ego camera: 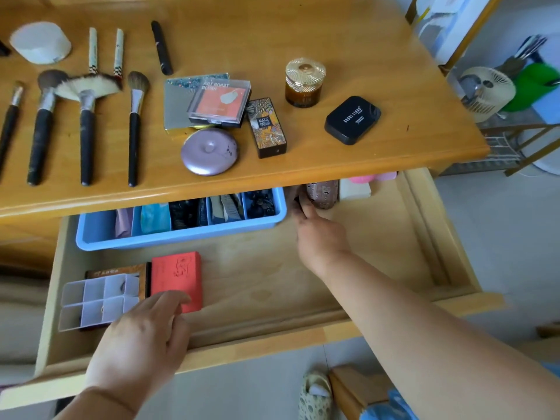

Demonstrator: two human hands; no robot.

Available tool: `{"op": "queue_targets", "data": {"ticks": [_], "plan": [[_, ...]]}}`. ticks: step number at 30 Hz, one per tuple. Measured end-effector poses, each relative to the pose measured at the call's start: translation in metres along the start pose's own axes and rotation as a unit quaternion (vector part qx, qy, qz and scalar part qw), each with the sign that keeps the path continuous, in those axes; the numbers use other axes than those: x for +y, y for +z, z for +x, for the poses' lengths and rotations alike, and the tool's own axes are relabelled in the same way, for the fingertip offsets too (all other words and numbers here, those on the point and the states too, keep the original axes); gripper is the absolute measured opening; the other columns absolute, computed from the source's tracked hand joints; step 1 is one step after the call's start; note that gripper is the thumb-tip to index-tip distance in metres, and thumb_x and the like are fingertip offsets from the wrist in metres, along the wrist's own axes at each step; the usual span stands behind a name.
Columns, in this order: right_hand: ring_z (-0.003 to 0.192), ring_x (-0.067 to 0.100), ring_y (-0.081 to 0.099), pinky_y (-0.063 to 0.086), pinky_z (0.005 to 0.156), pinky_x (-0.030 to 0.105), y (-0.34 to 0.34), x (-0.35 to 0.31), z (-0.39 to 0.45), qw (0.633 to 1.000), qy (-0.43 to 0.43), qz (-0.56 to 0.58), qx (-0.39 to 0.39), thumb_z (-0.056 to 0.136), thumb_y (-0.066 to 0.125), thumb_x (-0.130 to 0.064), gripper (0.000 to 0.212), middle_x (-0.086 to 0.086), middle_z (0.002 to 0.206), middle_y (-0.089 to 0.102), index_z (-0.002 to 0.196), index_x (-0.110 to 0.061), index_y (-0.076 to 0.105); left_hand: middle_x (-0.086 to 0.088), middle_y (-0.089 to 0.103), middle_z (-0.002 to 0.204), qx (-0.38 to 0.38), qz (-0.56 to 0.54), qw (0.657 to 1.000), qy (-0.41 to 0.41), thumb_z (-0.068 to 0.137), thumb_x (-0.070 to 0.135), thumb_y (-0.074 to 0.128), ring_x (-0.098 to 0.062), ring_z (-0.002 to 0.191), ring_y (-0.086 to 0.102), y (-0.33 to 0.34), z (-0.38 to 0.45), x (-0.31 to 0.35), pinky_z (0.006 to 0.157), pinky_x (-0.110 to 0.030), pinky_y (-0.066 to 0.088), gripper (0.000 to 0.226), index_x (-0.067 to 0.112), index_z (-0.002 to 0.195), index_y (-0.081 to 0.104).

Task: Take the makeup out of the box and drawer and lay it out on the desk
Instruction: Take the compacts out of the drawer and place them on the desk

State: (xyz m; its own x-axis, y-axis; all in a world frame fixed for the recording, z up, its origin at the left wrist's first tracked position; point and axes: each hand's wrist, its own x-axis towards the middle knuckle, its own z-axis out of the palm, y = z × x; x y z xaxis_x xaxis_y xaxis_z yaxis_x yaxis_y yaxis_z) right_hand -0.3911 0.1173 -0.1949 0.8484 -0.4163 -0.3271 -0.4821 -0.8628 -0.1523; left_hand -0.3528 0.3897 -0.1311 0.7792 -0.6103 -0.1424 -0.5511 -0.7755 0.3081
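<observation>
The drawer point(303, 286) stands pulled out below the desk point(242, 31). My right hand point(318, 234) reaches to the drawer's back, its fingertips in shadow under the desk edge, right beside a brown patterned case point(322, 194); what the fingers hold is hidden. My left hand point(142, 338) lies at the drawer's front with relaxed fingers touching a red box point(177, 277). A blue divided tray point(100, 237) with small items fills the drawer's back left. On the desk lie several brushes point(86, 128), a blush compact point(219, 101), a lilac round compact point(209, 151), a black compact point(353, 119) and a gold-lidded jar point(304, 83).
A clear divider insert point(97, 298) rests on a dark box at the drawer's front left. A patterned lipstick box point(266, 127) stands on the desk. A white round sponge holder point(41, 42) sits at the back left. A small fan point(485, 92) and a rack stand to the right.
</observation>
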Motion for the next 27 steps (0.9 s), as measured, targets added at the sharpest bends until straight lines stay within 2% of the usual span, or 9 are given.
{"op": "queue_targets", "data": {"ticks": [2,5,10,13,17,19,21,24,27], "plan": [[0.102,0.027,0.061,0.038,0.064,0.029,-0.004,0.004,-0.008,1.000,-0.015,-0.016,0.003,0.083,0.046,-0.004,0.067,0.001,0.157,0.013,0.145,-0.017,0.024,0.001,0.066,0.075,0.002,0.002,1.000,0.000,0.073,0.034,0.031,-0.032,0.064,0.064,0.000,-0.001,0.002,0.050,-0.035,0.051,0.040,0.017,0.086,0.065],[0.093,0.031,0.059,0.034,0.061,0.030,-0.010,0.010,-0.013,0.999,-0.035,-0.019,0.035,0.082,0.052,-0.005,0.034,0.008,0.127,0.044,0.115,-0.011,0.048,0.002,0.065,0.073,0.012,0.003,1.000,0.004,0.073,0.034,0.032,-0.031,0.063,0.064,0.001,-0.002,0.002,0.048,-0.035,0.051,0.038,0.018,0.085,0.065],[0.084,0.035,0.059,0.034,0.057,0.033,-0.005,0.014,-0.011,0.999,-0.038,0.001,0.028,0.083,0.053,-0.005,0.029,0.011,0.109,0.052,0.108,-0.012,0.041,0.004,0.064,0.071,0.032,-0.004,0.999,0.014,0.074,0.034,0.034,-0.029,0.061,0.063,0.006,-0.004,-0.003,0.047,-0.034,0.051,0.035,0.019,0.085,0.064],[0.086,0.033,0.060,0.042,0.061,0.031,-0.009,0.018,-0.019,0.997,-0.033,0.045,0.060,0.084,0.056,-0.019,0.024,0.007,0.105,0.059,0.106,-0.014,0.047,0.004,0.064,0.072,0.030,0.000,0.999,0.010,0.073,0.034,0.033,-0.029,0.061,0.063,0.006,-0.004,-0.004,0.047,-0.032,0.050,0.036,0.019,0.085,0.064],[0.079,0.017,0.062,0.051,0.070,0.033,-0.032,0.026,-0.052,0.954,-0.059,0.222,0.193,0.074,0.067,-0.021,0.024,-0.005,0.092,0.065,0.097,-0.021,0.059,0.002,0.065,0.071,0.018,0.000,1.000,0.004,0.074,0.034,0.034,-0.029,0.059,0.063,0.002,-0.005,-0.002,0.046,-0.030,0.048,0.036,0.018,0.084,0.065],[0.074,0.004,0.059,0.049,0.070,0.021,-0.055,0.029,-0.063,0.917,-0.087,0.269,0.283,0.072,0.070,-0.022,0.027,-0.011,0.089,0.065,0.097,-0.022,0.061,0.003,0.065,0.071,-0.006,0.003,1.000,-0.003,0.074,0.035,0.034,-0.026,0.058,0.063,-0.002,-0.004,-0.001,0.045,-0.028,0.046,0.035,0.020,0.083,0.064],[0.073,-0.002,0.055,0.042,0.069,0.006,-0.083,0.032,-0.057,0.895,-0.078,0.291,0.330,0.071,0.071,-0.028,0.034,-0.019,0.089,0.061,0.104,-0.024,0.060,0.005,0.065,0.072,-0.039,0.000,0.999,-0.014,0.075,0.037,0.035,-0.021,0.059,0.062,-0.004,-0.002,-0.002,0.045,-0.028,0.047,0.032,0.023,0.084,0.063],[0.064,0.000,0.054,0.039,0.060,0.004,-0.116,0.035,-0.031,0.895,-0.041,0.302,0.326,0.074,0.073,-0.030,0.037,-0.021,0.089,0.057,0.108,-0.028,0.058,0.008,0.064,0.072,-0.075,-0.010,0.997,-0.020,0.076,0.040,0.038,-0.012,0.060,0.060,-0.005,0.001,-0.004,0.048,-0.030,0.051,0.029,0.026,0.085,0.061],[0.063,0.005,0.055,0.040,0.058,0.011,-0.123,0.034,-0.006,0.912,-0.031,0.308,0.268,0.074,0.074,-0.026,0.034,-0.013,0.094,0.063,0.105,-0.025,0.059,0.010,0.060,0.064,-0.081,-0.002,0.996,-0.039,0.068,0.026,0.069,-0.006,0.052,0.057,-0.008,0.006,-0.001,0.043,-0.024,0.049,0.013,0.028,0.079,0.063]]}}
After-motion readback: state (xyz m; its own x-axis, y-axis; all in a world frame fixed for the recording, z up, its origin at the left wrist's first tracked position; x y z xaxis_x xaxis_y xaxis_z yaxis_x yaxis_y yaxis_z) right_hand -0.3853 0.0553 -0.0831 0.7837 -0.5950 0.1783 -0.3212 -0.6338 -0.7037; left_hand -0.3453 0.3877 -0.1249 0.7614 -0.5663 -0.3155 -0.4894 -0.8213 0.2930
